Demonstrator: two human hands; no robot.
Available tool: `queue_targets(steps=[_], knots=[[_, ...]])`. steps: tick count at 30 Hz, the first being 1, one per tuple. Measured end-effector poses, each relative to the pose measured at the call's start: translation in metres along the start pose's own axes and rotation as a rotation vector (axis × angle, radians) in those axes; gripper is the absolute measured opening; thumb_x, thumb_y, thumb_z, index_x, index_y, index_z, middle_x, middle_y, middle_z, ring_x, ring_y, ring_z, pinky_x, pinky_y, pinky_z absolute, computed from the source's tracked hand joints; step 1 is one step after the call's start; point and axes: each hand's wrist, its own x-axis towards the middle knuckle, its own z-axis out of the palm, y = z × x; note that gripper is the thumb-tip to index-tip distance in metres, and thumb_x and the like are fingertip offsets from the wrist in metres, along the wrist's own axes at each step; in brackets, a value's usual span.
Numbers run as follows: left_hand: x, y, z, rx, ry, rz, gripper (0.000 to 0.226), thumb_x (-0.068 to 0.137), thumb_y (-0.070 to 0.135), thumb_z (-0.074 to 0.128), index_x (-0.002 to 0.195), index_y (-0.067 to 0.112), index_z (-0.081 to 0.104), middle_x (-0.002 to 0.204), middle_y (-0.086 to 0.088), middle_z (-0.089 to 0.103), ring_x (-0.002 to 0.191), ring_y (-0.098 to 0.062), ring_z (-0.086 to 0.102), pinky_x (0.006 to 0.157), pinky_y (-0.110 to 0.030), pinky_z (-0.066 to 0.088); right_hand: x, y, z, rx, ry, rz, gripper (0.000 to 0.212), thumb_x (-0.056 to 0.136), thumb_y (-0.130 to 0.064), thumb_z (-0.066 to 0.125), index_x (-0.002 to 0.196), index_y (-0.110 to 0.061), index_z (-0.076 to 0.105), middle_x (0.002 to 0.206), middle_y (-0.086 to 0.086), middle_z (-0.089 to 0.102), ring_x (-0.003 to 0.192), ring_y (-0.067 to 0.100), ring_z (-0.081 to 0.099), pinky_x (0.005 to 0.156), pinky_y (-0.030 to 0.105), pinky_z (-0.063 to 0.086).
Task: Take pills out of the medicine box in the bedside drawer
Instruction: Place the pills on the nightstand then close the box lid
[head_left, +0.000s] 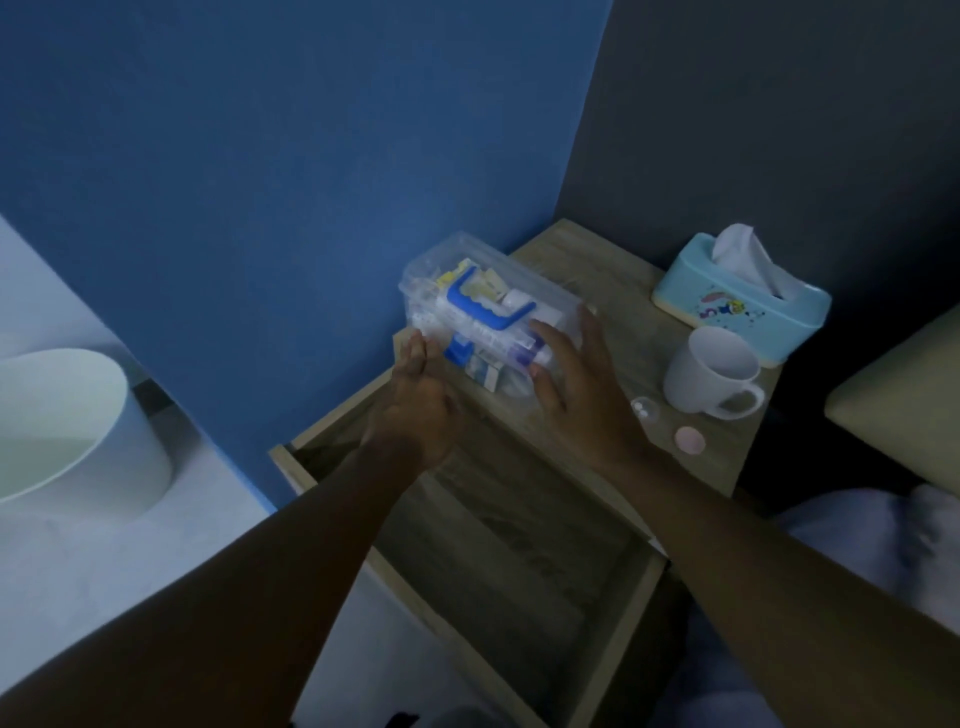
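Note:
A clear plastic medicine box (540, 291) with a blue handle (493, 306) and a blue latch sits on the left side of the wooden bedside table (618, 270), full of small packets and tubes. My left hand (415, 400) presses flat against the box's near left end. My right hand (576, 379) lies spread over its near right side, fingers touching the lid. Below both hands the wooden drawer (618, 629) stands pulled out, with nothing visible inside. A small clear pill case (644, 409) with white pills lies on the table by my right wrist.
A white mug (711, 371) and a light blue tissue box (737, 291) stand on the table's right part, with a pink round lid (689, 440) near the front edge. A white round bin (62, 426) stands on the floor at left. A blue wall (260, 156) rises behind.

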Motion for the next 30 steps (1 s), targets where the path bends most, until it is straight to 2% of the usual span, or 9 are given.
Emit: queue_targets(steps=[2,5,10,17,20,23,25,27,30], knots=[[0.007,-0.002,-0.005,0.004,0.038,0.0,0.08,0.095,0.017,0.05,0.155,0.005,-0.003,0.164,-0.013,-0.007,0.151,-0.026,-0.008,0.124,-0.04,0.004,-0.001,-0.004,0.001,-0.107,0.025,-0.048,0.047,0.103,-0.025,0.047,0.149,-0.017,0.04,0.166,0.013,0.014,0.154,0.029,0.01,0.116,0.05,0.036],[0.021,-0.002,-0.013,0.039,0.085,0.045,0.088,0.092,0.018,0.056,0.155,0.006,-0.005,0.164,-0.011,-0.01,0.151,-0.025,-0.01,0.124,-0.039,0.003,-0.002,-0.011,0.003,-0.184,0.048,-0.108,0.048,0.102,-0.017,0.049,0.147,-0.003,0.041,0.16,0.017,0.031,0.151,0.029,0.023,0.114,0.05,0.039],[0.036,-0.001,-0.018,0.112,0.064,0.097,0.092,0.09,0.018,0.057,0.155,0.009,-0.008,0.164,-0.008,-0.012,0.151,-0.023,-0.012,0.124,-0.042,0.002,-0.006,-0.012,0.006,-0.227,0.032,-0.089,0.052,0.102,-0.018,0.048,0.15,-0.003,0.035,0.159,0.017,0.033,0.151,0.028,0.023,0.114,0.047,0.041],[0.04,-0.002,-0.013,0.164,0.041,0.081,0.095,0.091,0.02,0.059,0.155,0.009,-0.011,0.164,-0.006,-0.015,0.151,-0.022,-0.012,0.124,-0.041,0.0,-0.003,-0.013,0.004,-0.303,0.013,-0.09,0.053,0.1,-0.019,0.052,0.148,-0.002,0.039,0.156,0.018,0.039,0.148,0.03,0.03,0.112,0.046,0.043],[0.035,0.001,-0.007,-0.157,0.149,0.02,0.088,0.087,0.01,0.062,0.156,0.011,0.008,0.164,-0.008,0.007,0.151,-0.025,0.011,0.122,-0.041,0.017,-0.001,-0.016,0.002,-0.332,-0.006,-0.073,0.053,0.101,-0.02,0.05,0.149,-0.003,0.038,0.157,0.016,0.037,0.149,0.028,0.029,0.113,0.045,0.043],[0.041,-0.001,0.005,-0.492,0.294,-0.256,0.068,0.08,0.007,0.066,0.142,0.01,0.041,0.139,-0.012,0.048,0.125,-0.028,0.051,0.098,-0.037,0.047,0.0,-0.018,0.0,-0.353,-0.018,-0.063,0.054,0.101,-0.02,0.05,0.15,-0.003,0.037,0.158,0.016,0.036,0.15,0.027,0.027,0.114,0.044,0.041],[0.047,-0.005,0.012,-0.601,0.147,-0.391,0.056,0.083,0.013,0.063,0.137,0.013,0.047,0.128,-0.008,0.058,0.111,-0.025,0.06,0.083,-0.034,0.053,-0.001,-0.021,-0.001,-0.359,-0.029,-0.058,0.054,0.101,-0.019,0.052,0.15,-0.003,0.037,0.158,0.016,0.036,0.15,0.028,0.027,0.115,0.044,0.039],[0.05,-0.007,0.019,-0.732,0.043,-0.416,0.04,0.084,0.017,0.065,0.124,0.019,0.058,0.114,-0.003,0.067,0.096,-0.017,0.066,0.075,-0.03,0.054,-0.002,-0.023,-0.001,-0.361,-0.033,-0.063,0.053,0.1,-0.017,0.054,0.149,-0.001,0.038,0.157,0.018,0.038,0.149,0.03,0.028,0.116,0.046,0.039],[0.047,-0.008,0.024,-0.845,0.144,-0.373,0.032,0.076,0.017,0.078,0.102,0.032,0.066,0.095,0.004,0.073,0.091,-0.013,0.069,0.083,-0.034,0.058,-0.003,-0.023,-0.002,-0.338,-0.022,-0.07,0.051,0.099,-0.014,0.056,0.145,0.001,0.042,0.153,0.021,0.042,0.147,0.033,0.033,0.113,0.049,0.041]])
